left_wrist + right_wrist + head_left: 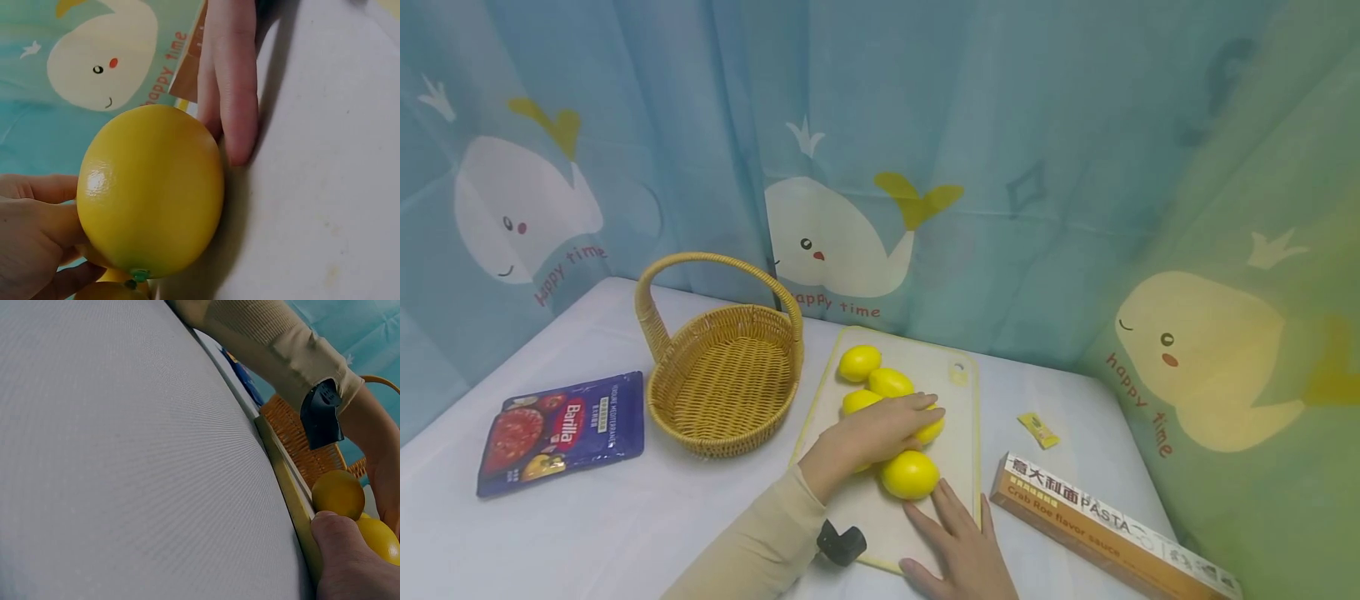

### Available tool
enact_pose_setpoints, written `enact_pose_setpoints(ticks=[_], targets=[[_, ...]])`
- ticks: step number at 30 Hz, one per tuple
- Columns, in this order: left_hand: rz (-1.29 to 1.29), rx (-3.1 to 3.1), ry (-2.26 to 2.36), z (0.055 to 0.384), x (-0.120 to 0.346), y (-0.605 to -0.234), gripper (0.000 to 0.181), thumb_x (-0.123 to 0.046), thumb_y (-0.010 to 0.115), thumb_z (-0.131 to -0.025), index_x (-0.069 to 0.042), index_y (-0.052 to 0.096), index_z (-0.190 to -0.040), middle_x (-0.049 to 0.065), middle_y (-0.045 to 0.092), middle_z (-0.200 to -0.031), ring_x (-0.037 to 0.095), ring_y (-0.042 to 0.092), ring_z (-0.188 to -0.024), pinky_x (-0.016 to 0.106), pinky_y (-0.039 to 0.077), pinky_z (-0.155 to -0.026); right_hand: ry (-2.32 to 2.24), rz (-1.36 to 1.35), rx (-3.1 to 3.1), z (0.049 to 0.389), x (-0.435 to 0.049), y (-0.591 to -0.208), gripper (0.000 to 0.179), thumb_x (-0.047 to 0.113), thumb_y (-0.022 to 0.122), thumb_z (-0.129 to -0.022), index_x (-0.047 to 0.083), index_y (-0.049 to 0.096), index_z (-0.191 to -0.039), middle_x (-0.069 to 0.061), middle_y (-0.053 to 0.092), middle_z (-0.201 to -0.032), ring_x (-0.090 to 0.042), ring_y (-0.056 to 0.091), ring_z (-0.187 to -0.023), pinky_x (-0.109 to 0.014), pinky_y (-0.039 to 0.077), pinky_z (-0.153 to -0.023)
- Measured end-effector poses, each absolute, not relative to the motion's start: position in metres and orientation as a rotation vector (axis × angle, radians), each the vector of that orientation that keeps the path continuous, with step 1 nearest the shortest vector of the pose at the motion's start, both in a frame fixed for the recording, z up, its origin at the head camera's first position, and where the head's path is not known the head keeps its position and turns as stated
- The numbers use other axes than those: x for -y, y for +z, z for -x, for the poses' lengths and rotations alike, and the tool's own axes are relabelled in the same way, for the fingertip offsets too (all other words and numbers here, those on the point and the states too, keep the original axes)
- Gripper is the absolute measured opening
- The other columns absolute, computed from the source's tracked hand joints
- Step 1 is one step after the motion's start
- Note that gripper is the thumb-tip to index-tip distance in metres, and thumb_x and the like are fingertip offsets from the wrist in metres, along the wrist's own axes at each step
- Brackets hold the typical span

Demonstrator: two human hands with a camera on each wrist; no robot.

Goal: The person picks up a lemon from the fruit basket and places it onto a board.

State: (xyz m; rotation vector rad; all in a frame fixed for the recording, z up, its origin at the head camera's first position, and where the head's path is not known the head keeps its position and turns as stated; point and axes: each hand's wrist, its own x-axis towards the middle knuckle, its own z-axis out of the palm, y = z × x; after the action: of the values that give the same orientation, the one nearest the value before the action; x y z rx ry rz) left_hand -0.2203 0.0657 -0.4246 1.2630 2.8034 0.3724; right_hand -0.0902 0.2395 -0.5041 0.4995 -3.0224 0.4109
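Note:
Several yellow lemons (860,363) lie grouped on a pale cutting board (955,400) with a yellow rim. My left hand (880,429) reaches across them from the left, palm down, its fingers stretched over a lemon (934,428) at the right that they partly hide. Closest to me sits another lemon (910,475), large in the left wrist view with its green tip showing. My right hand (962,550) rests on the board's near right part, fingers spread and straight, fingertips beside that front lemon. Whether they touch it I cannot tell.
A wicker basket (726,425) with a tall handle stands left of the board. Farther left lies a blue Barilla sauce pouch (561,433). To the right are a small yellow packet (1038,430) and a long pasta box (1105,529). A curtain (1022,275) hangs behind the table.

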Motion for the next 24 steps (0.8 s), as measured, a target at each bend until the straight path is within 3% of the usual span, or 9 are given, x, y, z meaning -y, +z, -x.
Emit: enact_pose_setpoints(ticks=[7, 24], targets=[[-1.258, -2.826, 0.297, 0.2209, -0.0683, -0.4293, 0.050, -0.027, 0.055, -0.096, -0.023, 0.042, -0.144, -0.002, 0.037, -0.152, 0.012, 0.034, -0.140, 0.027, 0.032, -0.114, 0.433, -0.512, 2.989, 0.0905, -0.2405, -0.5064, 0.059, 0.069, 0.053, -0.081, 0.035, 0.058, -0.129, -0.008, 0.040, -0.149, -0.030, 0.037, -0.138, -0.070, 0.015, -0.107], [-1.218, -2.828, 0.299, 0.2209, -0.0674, -0.4273, 0.048, -0.026, 0.057, -0.095, -0.022, 0.045, -0.142, -0.001, 0.042, -0.149, 0.014, 0.040, -0.137, 0.028, 0.036, -0.112, 0.470, -0.459, 3.072, 0.0912, -0.2380, -0.5010, 0.063, 0.072, 0.048, -0.082, 0.034, 0.056, -0.131, -0.007, 0.036, -0.152, -0.029, 0.032, -0.141, -0.068, 0.009, -0.110]])
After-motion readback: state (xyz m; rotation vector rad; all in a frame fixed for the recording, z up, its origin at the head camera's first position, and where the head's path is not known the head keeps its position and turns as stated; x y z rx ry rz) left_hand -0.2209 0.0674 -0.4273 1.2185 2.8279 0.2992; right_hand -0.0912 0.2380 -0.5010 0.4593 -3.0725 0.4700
